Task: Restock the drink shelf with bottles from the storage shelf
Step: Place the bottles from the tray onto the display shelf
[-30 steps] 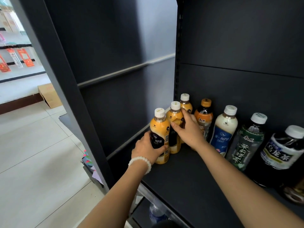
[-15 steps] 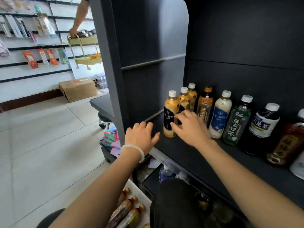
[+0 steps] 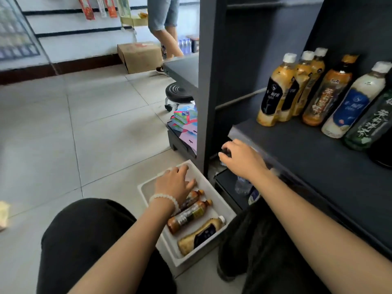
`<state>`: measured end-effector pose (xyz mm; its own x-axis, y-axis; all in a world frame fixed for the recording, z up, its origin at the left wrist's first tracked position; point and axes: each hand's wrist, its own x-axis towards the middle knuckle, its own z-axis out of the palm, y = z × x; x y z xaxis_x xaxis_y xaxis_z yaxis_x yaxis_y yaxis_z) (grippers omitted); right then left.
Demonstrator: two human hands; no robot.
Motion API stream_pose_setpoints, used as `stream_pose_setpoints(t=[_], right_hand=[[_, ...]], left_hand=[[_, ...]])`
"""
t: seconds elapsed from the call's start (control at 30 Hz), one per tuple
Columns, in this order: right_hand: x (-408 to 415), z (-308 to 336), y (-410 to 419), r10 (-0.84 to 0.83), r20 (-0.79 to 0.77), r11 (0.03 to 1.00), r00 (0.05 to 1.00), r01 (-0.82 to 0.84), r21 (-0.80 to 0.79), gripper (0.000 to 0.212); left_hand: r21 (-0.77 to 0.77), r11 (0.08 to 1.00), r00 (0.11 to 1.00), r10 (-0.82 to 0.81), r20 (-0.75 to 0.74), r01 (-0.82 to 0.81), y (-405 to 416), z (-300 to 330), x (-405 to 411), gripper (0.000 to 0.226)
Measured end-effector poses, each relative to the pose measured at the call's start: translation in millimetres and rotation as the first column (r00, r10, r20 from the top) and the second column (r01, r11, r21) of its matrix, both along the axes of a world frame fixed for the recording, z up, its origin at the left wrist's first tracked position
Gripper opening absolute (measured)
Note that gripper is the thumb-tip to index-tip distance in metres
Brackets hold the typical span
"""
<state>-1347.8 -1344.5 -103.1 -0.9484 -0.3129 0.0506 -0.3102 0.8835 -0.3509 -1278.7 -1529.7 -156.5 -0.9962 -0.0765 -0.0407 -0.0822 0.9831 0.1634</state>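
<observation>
We're on the fetch now: our left hand (image 3: 177, 183), grip loose and empty, hovers over the bottles (image 3: 191, 215) lying in the white tray (image 3: 148, 187) on the floor. Our right hand (image 3: 241, 158), fingers curled, holds nothing we can make out below the drink shelf (image 3: 318, 158). Next: close round one bottle.

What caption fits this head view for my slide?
Left hand reaches into the white tray of lying bottles; right hand hangs by the drink shelf.

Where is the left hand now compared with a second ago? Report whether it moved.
Yes. The left hand has left the front yellow bottle on the shelf and dropped down to the white tray on the floor.
</observation>
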Motion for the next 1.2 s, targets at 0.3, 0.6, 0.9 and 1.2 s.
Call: stream_pose_setpoints(t=[0.3,0.6,0.9,1.2], right_hand=[[-53,-128,-35,-0.071,0.405,0.992,0.911,0.022,0.124,0.036],[-65,-281,-69,-0.213,0.717,0.977,0.664,0.158,0.144,0.041],[-77,-360,-80,-0.295,0.834,0.895,0.466,0.441,0.07,0.051],[-71,-370,-83,-0.253,0.866,0.829,0.431,0.558,-0.035,0.049]], left_hand=[[0.084,0.992,0.955,0.067,0.289,-0.095,-12,-118,-13,0.045],[0.223,0.956,0.81,0.024,0.586,-0.19,-10,-234,-25,0.041],[0.304,0.931,0.704,-0.078,0.706,-0.202,11,-294,-30,0.049],[0.303,0.941,0.665,-0.128,0.736,-0.154,22,-315,-29,0.08]])
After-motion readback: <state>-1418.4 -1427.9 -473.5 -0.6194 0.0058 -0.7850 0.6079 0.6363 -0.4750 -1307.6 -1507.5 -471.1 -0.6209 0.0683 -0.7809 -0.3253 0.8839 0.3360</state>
